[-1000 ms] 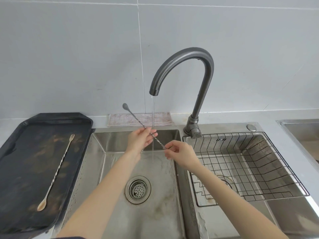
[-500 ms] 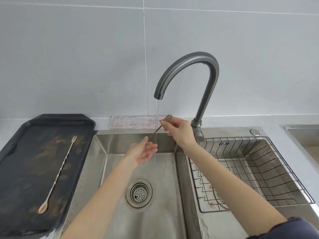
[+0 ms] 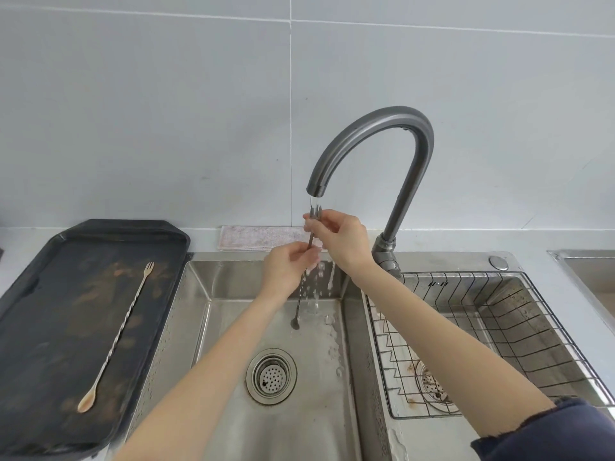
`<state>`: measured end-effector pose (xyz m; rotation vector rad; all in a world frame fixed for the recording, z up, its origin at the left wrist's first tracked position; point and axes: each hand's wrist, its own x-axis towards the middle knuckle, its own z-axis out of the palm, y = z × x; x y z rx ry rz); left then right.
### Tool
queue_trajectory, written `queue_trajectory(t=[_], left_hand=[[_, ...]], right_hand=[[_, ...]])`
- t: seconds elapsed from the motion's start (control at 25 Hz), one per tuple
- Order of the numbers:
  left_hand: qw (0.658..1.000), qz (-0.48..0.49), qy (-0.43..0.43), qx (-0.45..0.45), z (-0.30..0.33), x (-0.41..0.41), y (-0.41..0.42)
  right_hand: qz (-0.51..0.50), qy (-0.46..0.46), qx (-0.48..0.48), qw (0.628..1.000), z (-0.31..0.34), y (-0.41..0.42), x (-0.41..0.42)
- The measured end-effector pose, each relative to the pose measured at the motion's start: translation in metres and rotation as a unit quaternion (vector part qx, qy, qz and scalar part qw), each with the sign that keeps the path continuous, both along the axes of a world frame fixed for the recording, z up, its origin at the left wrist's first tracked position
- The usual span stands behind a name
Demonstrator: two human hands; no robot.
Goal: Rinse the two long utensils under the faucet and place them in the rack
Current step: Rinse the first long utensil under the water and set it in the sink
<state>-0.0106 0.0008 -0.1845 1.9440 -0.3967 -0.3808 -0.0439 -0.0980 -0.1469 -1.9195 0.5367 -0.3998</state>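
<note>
Faucet [image 3: 382, 128]: dark brushed metal, satin sheen. Sink [image 3: 239, 410]: stainless steel, dull, water-spotted, perforated metal strainer [image 3: 271, 375] at 6 o'clock. Held utensil [image 3: 301, 294]: twisted grey metal, wet. Rack [image 3: 499, 327] at 3 o'clock: thin dark wire, rust spots beneath. Tray [image 3: 40, 327] at 9 o'clock: matt black, brown stained patches. Second utensil [image 3: 123, 324] on it: twisted shiny metal stem, pale gold ends. Cloth [image 3: 259, 237] at 12 o'clock: pinkish, nubby terry. Wall tiles [image 3: 133, 111]: smooth, faint gloss. Tabletop [image 3: 565, 241]: pale, smooth.

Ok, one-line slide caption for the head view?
Both hands, left and right, hold a dark twisted-metal stirrer upright under the running grey gooseneck faucet.
</note>
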Motion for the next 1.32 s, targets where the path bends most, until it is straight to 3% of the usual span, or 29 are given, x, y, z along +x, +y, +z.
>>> queue_trajectory(t=[0.12,0.36,0.56,0.68,0.96,1.2,1.32], left_hand=[[1.000,0.005,0.016,-0.013,-0.001,-0.004,0.002],[0.997,-0.013,-0.028,0.071,-0.004,-0.005,0.004],[0.998,-0.051,0.019,0.026,-0.001,-0.002,0.003],[0.998,-0.032,0.011,0.045,0.005,0.006,-0.001],[0.995,-0.036,-0.053,0.072,0.012,0.014,-0.005],[0.997,-0.061,0.039,-0.024,0.013,0.010,-0.006],[0.996,-0.067,0.025,-0.055,0.027,0.011,-0.007]], right_hand=[[0.024,-0.018,-0.009,1.000,0.006,-0.004,0.003],[0.072,-0.024,0.016,0.997,-0.009,0.003,-0.001],[0.059,-0.046,0.075,0.994,0.002,-0.002,0.002],[0.055,-0.039,0.085,0.994,0.003,-0.002,0.001],[0.051,0.041,-0.049,0.997,-0.031,-0.005,-0.025],[0.094,0.176,-0.004,0.980,-0.072,0.006,-0.037],[0.098,0.186,-0.034,0.977,-0.081,0.004,-0.038]])
